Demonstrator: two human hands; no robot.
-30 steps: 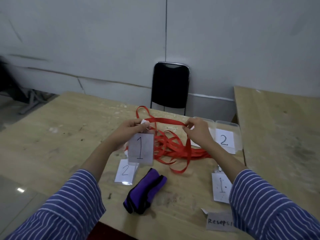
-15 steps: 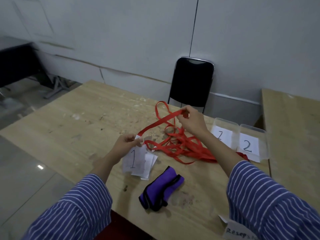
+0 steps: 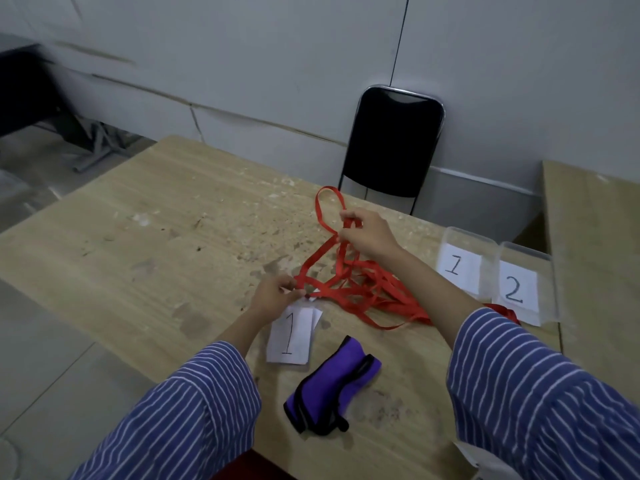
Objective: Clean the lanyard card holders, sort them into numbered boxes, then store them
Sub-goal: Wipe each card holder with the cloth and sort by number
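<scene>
My left hand (image 3: pixel 275 295) pinches the card holder (image 3: pixel 291 336) clip end while my right hand (image 3: pixel 369 232) grips the tangled red lanyards (image 3: pixel 349 285) over the table (image 3: pixel 156 244).

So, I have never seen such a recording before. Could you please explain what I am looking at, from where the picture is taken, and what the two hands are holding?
There is no machine here. A person wears a camera on the head, so this one view looks forward and down at their own arms in striped sleeves.

The left hand pinches the top of a card holder marked 1, with another card partly behind it. The right hand grips a raised loop of the tangled red lanyards, which lie in a heap on the wooden table.

Also on the table: a purple cloth with black edging near the front, and two clear boxes at the right, labelled 1 and 2. A black chair stands behind the table, against the wall.
</scene>
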